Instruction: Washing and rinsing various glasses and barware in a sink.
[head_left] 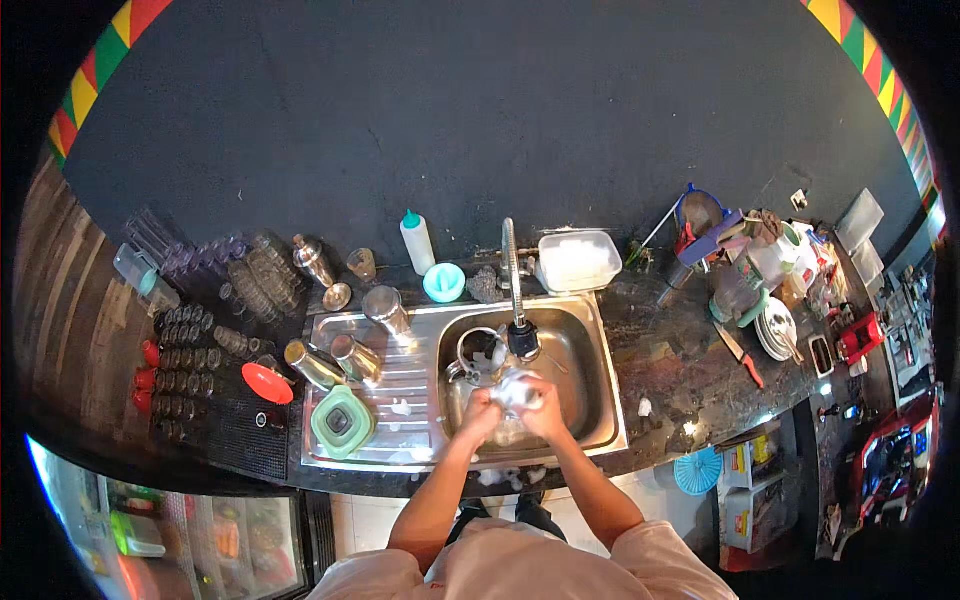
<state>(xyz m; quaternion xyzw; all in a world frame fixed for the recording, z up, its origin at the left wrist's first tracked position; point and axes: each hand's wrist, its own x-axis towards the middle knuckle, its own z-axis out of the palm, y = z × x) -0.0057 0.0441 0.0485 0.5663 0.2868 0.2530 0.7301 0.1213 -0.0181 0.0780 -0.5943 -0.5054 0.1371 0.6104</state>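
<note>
Over the steel sink [612, 420], both hands grip a shiny, silvery rounded piece [517, 391], blurred and too bright to name. My left hand [481, 416] closes on its left side. On the opposite side, my right hand [543, 411] has its fingers wrapped round it. The faucet [515, 285] with a spring neck hangs just beyond them, its black head low over the basin. White foam and a round, clear-rimmed vessel [462, 350] lie in the basin, left of the faucet head. What else is under my hands is hidden.
Metal tumblers [386, 312] and a green square container [342, 424] stand on the ribbed drainboard [410, 440]. Behind are a squeeze bottle [419, 247], a turquoise juicer [444, 283] and a plastic tub [579, 260]. An orange-handled knife [738, 354] lies near stacked plates [776, 330]; glasses [187, 365] fill the left.
</note>
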